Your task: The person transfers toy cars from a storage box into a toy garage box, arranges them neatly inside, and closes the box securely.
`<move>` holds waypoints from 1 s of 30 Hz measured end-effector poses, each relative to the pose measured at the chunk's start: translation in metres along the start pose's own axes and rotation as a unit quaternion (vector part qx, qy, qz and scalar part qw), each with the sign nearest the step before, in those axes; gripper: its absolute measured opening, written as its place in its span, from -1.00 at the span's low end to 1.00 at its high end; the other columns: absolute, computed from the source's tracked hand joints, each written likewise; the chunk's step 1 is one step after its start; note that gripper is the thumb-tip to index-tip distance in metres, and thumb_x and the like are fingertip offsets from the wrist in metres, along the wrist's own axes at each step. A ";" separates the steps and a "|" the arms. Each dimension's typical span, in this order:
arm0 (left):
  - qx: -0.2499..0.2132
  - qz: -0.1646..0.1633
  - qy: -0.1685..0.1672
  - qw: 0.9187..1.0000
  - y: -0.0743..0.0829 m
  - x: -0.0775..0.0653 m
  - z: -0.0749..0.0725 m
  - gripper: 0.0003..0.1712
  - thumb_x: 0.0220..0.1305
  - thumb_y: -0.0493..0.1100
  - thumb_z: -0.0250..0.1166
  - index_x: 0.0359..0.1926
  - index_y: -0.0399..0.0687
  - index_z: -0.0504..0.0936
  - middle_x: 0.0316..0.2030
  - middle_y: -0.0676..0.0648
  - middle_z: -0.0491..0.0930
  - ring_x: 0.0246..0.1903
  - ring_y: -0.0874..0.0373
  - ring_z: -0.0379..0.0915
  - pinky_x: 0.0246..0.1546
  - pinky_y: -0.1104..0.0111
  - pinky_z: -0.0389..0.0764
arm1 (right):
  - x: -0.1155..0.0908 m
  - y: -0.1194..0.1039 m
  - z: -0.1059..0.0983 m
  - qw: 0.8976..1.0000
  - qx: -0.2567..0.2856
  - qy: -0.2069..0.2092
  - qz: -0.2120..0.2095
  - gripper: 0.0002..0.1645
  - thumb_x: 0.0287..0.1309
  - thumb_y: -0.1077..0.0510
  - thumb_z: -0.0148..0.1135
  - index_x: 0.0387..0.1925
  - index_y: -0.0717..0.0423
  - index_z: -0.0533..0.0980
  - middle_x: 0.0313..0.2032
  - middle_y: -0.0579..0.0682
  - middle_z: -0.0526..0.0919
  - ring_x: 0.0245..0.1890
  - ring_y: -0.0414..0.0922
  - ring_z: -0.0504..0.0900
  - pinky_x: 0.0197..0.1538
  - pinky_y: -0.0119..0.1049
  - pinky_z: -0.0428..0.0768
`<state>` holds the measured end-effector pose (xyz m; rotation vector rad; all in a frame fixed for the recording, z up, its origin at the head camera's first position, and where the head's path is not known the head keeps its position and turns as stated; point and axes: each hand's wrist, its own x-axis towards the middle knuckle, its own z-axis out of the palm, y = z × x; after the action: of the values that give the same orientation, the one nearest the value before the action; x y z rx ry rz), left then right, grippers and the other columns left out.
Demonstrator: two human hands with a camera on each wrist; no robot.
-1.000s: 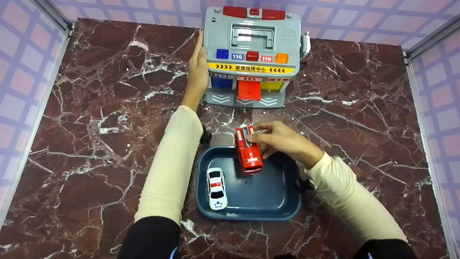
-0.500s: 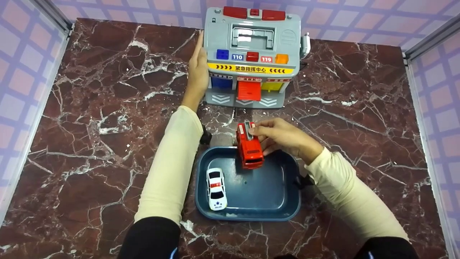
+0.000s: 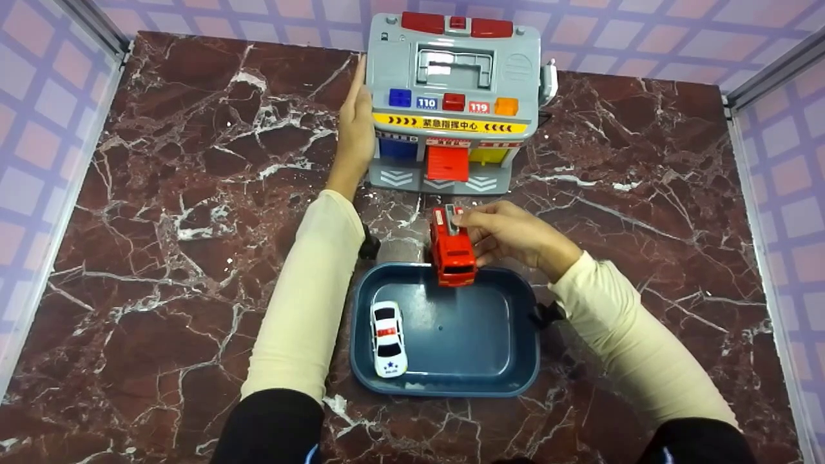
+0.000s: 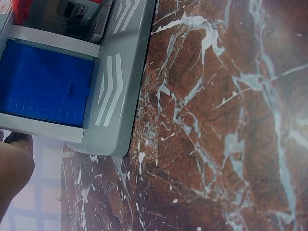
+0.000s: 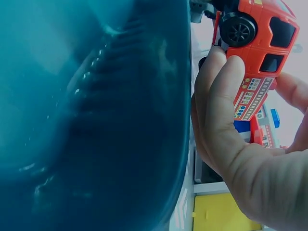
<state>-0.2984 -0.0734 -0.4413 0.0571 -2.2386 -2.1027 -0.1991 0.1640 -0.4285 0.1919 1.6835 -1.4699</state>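
Observation:
A red toy fire truck with a grey ladder on its roof is held by my right hand, thumb on top and fingers along its side. It hangs over the far rim of a dark blue tray. In the right wrist view, the truck's wheel and windows show beyond the fingers. My left hand lies with straight fingers along the left side of a grey toy emergency station. The station's red middle door is raised; its blue door is down.
A white toy police car lies at the left in the tray. The yellow door is on the station's right. A crank handle juts from its right side. Patterned walls border the marbled table.
My right hand has moved the fire truck away from me, from above the tray to its far rim, towards the station. My left hand stays in place.

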 end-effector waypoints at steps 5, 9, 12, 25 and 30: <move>-0.008 0.001 -0.002 1.000 -0.001 0.000 0.000 -0.42 0.64 -0.17 -0.32 0.60 0.04 -0.04 0.58 0.04 -0.04 0.49 0.33 -0.01 0.40 0.70 -0.01 | 0.004 -0.001 -0.005 1.000 0.003 0.009 0.004 -0.71 0.40 0.04 0.15 -0.10 0.22 0.50 -0.47 -0.01 0.67 -0.59 -0.18 0.64 -0.42 -0.37 0.71; -0.012 0.004 -0.002 1.000 -0.002 0.001 0.000 -0.42 0.64 -0.18 -0.32 0.60 0.03 -0.04 0.58 0.04 -0.04 0.49 0.33 -0.01 0.39 0.70 -0.01 | 0.006 -0.003 -0.009 1.000 -0.009 0.016 0.008 -0.74 0.40 0.02 0.17 -0.21 0.17 0.49 -0.48 -0.03 0.64 -0.59 -0.17 0.63 -0.39 -0.34 0.72; -0.010 0.005 0.000 1.000 -0.002 0.001 0.000 -0.42 0.64 -0.17 -0.32 0.60 0.03 -0.04 0.58 0.04 -0.04 0.49 0.32 0.00 0.40 0.70 0.00 | 0.008 -0.006 -0.012 1.000 -0.022 0.017 0.012 -0.72 0.39 -0.01 0.19 -0.23 0.15 0.48 -0.48 -0.04 0.63 -0.58 -0.17 0.63 -0.38 -0.34 0.72; 0.011 -0.012 0.000 1.000 0.003 -0.002 0.000 -0.42 0.65 -0.13 -0.31 0.60 0.10 -0.04 0.59 0.06 -0.10 0.53 0.27 -0.09 0.44 0.63 -0.05 | 0.016 -0.015 -0.024 0.999 -0.027 0.036 0.026 -0.69 0.39 -0.02 0.21 -0.19 0.17 0.44 -0.53 -0.06 0.50 -0.60 -0.17 0.58 -0.41 -0.35 0.71; 0.013 -0.008 0.002 1.000 0.003 -0.002 0.000 -0.42 0.65 -0.15 -0.32 0.60 0.07 -0.04 0.59 0.05 -0.08 0.52 0.30 -0.08 0.42 0.67 -0.07 | 0.021 -0.018 -0.026 0.999 -0.031 0.035 0.024 -0.71 0.37 -0.01 0.23 -0.21 0.14 0.45 -0.51 -0.07 0.49 -0.58 -0.17 0.57 -0.36 -0.33 0.72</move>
<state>-0.2965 -0.0733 -0.4385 0.0804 -2.2719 -2.0792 -0.2357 0.1724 -0.4314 0.2514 1.7668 -1.3884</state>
